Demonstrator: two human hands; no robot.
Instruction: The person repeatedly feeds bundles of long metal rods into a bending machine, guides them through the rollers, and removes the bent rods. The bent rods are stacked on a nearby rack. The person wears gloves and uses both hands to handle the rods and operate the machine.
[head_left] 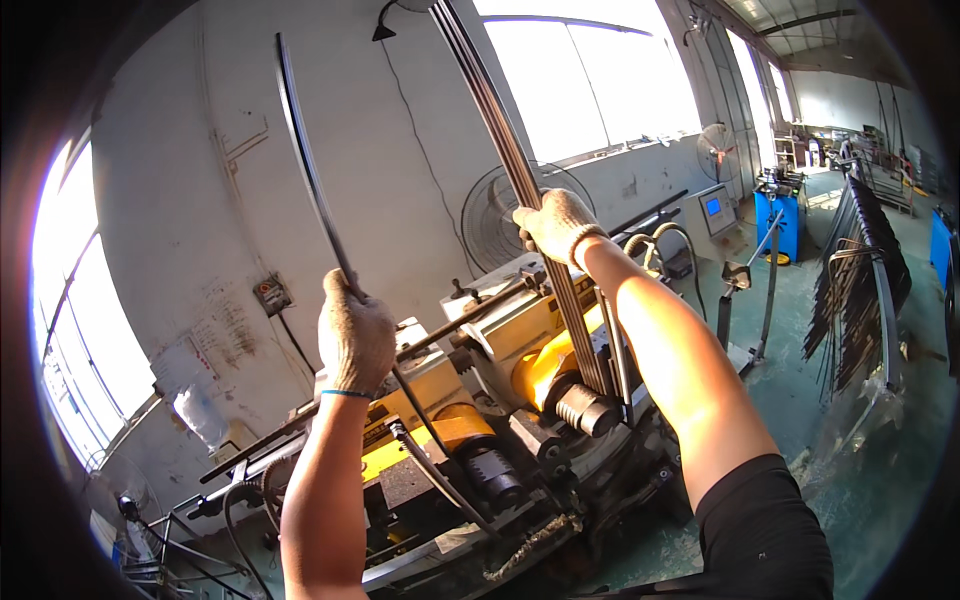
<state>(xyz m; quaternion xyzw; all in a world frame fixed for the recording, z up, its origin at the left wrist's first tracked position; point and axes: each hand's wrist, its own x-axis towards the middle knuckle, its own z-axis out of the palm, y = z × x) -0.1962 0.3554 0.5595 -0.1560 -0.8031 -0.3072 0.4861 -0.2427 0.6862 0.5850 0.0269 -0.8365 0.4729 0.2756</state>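
Left gloved hand [357,335] clenched one slim metal bar [312,182], apart | right gloved hand [557,225] clasped metal-bar bundle [490,105], undivided

Landmark: the machine [520,330]. Strip bundle [505,135], rising above machine: top end cut off by upper edge, one stretch covered by right hand [560,225]; some fingers of that hand out of sight. Single strip [308,160], above machine's left part: section inside left hand [357,335] hidden, lower end indistinct against machine; left fingers mostly turned away. Fan [485,215] behind machine: partly masked by bundle and right hand. Screen [713,206] right of machine: content too small to read. Blue cabinet [941,245], far right of machine: cut off by dark rim.
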